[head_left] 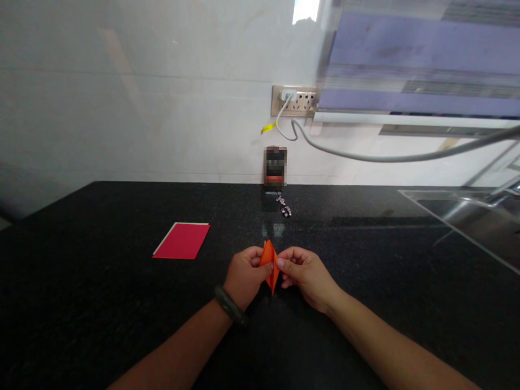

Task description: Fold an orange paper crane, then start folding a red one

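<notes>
A piece of orange folded paper point(268, 260), narrow and pointed at both ends, is held between my two hands above the dark countertop. My left hand point(246, 273), with a dark bangle at the wrist, grips its left side, the thumb lying across the front. On the other side, my right hand point(304, 271) pinches the paper's right edge between thumb and fingers. A fold stands slightly apart down the paper's middle. Some of the left fingertips are hidden behind it.
A stack of red paper point(182, 241) with a white edge lies to the left on the black countertop point(101, 303). A phone-like device point(275, 167) with a beaded strap leans on the wall. A cable point(365, 158) hangs from the socket point(303, 101); a sink point(459, 211) is at right.
</notes>
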`<control>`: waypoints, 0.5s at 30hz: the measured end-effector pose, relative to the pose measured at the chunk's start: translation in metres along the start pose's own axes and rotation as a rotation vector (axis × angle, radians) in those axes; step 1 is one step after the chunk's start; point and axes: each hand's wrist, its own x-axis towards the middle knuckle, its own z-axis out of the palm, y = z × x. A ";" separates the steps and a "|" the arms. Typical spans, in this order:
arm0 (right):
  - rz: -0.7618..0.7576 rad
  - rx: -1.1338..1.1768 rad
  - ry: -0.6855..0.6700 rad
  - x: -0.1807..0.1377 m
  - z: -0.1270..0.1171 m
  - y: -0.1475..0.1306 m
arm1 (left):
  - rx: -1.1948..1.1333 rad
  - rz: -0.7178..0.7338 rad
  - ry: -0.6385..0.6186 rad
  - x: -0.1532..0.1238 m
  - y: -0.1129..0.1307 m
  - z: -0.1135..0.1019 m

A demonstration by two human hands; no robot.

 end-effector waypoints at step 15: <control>-0.020 -0.010 0.036 0.002 0.000 0.002 | -0.072 -0.113 -0.037 -0.004 0.010 0.003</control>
